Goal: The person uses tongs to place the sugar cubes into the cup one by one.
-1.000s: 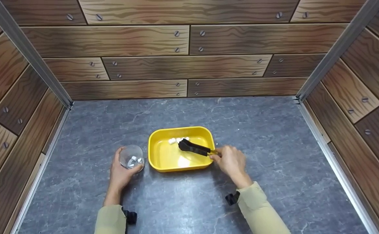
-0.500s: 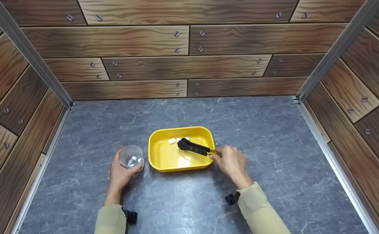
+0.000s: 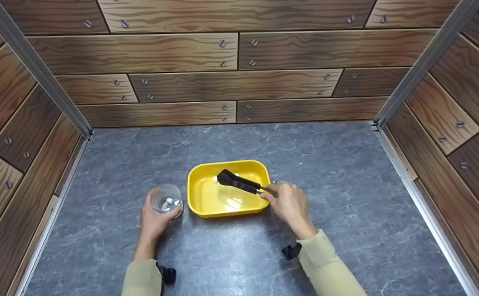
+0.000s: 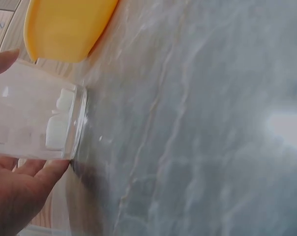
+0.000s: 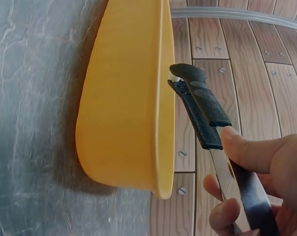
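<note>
My left hand (image 3: 153,224) grips a clear cup (image 3: 166,193) standing on the grey surface, left of a yellow tray (image 3: 206,205). Several white pieces (image 3: 169,203) lie at the bottom of the cup, two of them plain in the left wrist view (image 4: 56,132). With thumb and fingers my right hand (image 3: 291,205) holds black-tipped tongs (image 3: 239,183) over the tray's right side. In the right wrist view, something white (image 5: 175,78) shows between the tong tips (image 5: 188,73). Another white piece (image 3: 215,179) lies in the tray beside the tips, which partly hide what is behind them.
Wood-patterned walls (image 3: 182,86) with metal corner strips (image 3: 404,158) enclose the grey marbled surface (image 3: 231,255) at the back and both sides. A tiny white speck (image 3: 301,163) lies to the right behind the tray.
The tongs have shifted left and slightly toward the back of the tray, covering some white pieces seen before. My right hand has moved a little left with them. The cup stays in place.
</note>
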Tool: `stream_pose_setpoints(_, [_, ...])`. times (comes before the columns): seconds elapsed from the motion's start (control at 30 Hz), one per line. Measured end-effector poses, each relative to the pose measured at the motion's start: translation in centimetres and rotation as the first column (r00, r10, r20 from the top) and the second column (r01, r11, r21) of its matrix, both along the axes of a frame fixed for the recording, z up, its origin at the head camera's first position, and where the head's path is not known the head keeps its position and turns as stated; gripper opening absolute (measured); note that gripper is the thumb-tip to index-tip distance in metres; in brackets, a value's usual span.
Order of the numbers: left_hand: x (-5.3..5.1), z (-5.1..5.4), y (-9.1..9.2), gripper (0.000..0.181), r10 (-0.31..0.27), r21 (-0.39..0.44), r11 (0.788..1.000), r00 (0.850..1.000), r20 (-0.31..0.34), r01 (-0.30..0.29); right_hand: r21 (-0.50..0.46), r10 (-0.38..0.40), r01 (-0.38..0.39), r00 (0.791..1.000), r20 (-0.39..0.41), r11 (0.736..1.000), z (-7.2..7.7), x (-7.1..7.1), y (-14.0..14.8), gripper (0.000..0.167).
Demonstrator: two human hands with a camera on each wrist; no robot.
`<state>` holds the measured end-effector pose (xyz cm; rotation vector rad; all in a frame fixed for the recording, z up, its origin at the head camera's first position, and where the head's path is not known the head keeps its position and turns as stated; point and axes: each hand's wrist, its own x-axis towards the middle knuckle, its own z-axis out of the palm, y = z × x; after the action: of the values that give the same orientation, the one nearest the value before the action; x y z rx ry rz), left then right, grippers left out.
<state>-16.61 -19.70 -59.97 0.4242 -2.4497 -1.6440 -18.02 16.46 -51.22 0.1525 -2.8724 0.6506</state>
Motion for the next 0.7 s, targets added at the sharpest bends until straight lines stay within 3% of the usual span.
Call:
stream_pose_setpoints(0.33, [0.3,-0.3,0.6,0.101,0.039,0.019,0.999,0.998,-0.047,-0.039,-0.046,0.020,-0.023,0.998,-0.063,0.999,0.4,0.1,-0.6,0.035])
stream_pose_setpoints(0.7, [0.4,-0.3,1.0,0.104,0.056,0.015,0.998,0.998,-0.041,-0.055,-0.070,0.129,-0.145,0.973,-0.193,0.987,0.6,0.6,-3.1,0.028])
